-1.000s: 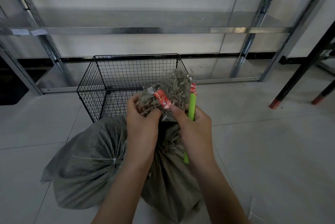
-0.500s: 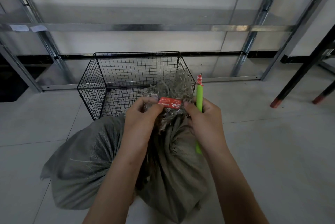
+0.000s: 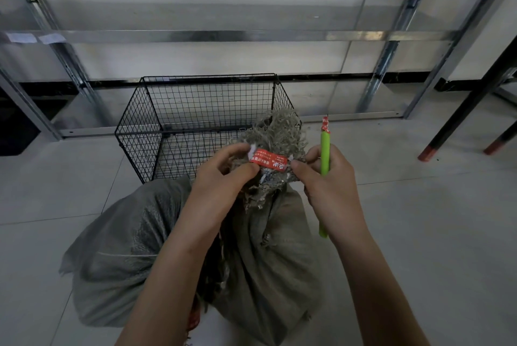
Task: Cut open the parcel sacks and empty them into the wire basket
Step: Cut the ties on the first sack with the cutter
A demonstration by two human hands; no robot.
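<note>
I see one grey sack (image 3: 117, 247) slumped on the floor just in front of the wire basket (image 3: 195, 110), toward its left. A second sack (image 3: 274, 256) stands before the basket's near right corner, its frayed neck bunched. The left hand (image 3: 221, 177) pinches the left end of the red tag (image 3: 268, 159) on that neck. The right hand (image 3: 327, 183) pinches the other end, its fingers also curled round a green-handled tool (image 3: 325, 155) held upright.

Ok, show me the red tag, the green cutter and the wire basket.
red tag (image 3: 268, 159): head view, middle of its printed face.
green cutter (image 3: 325, 144): head view, green shaft just above the fingers.
wire basket (image 3: 207, 102): head view, mesh of its back wall.
</note>
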